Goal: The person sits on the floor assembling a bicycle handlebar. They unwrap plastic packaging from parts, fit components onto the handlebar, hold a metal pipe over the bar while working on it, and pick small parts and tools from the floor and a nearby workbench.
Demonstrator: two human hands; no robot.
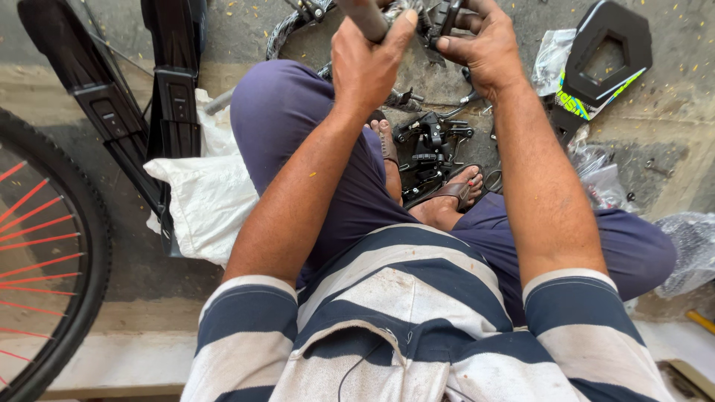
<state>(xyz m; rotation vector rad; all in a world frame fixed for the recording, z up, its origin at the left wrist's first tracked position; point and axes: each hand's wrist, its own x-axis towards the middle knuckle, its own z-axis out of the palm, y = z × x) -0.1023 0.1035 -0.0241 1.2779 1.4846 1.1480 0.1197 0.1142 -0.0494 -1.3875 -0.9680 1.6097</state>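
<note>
Striped shirt, purple trousers, sandals

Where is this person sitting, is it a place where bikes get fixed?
Probably yes, a bicycle repair or assembly spot on a bare concrete floor. A bicycle wheel with red spokes stands at the left, black brake parts lie by the person's feet, and black mudguards lean nearby.
</note>
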